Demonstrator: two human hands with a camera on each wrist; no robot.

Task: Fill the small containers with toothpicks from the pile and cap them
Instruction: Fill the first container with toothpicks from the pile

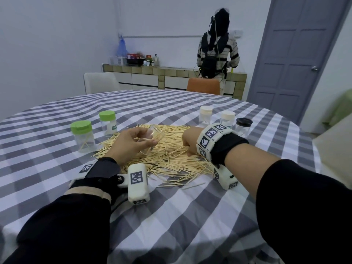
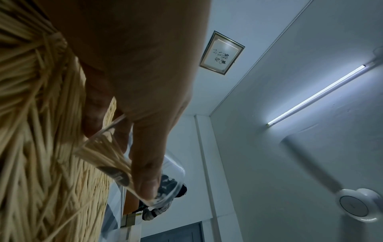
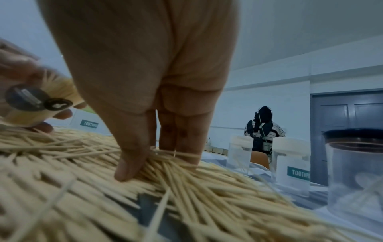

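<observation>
while your left hand [image 1: 131, 143] grips a tilted clear container [image 1: 152, 139] holding some toothpicks, your right hand [image 1: 190, 141] pinches toothpicks from the pile [image 1: 171, 161] beneath it.

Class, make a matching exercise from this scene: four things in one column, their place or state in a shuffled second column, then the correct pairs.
1. left hand
2. right hand
3. black-lidded jar
4. nearest green-lidded container

A. capped, left of the toothpick pile
B. fingers pinching toothpicks in the pile
C. holds a tilted, uncapped clear container
D. capped, right of the pile

Pairs: 1-C, 2-B, 3-D, 4-A
</observation>
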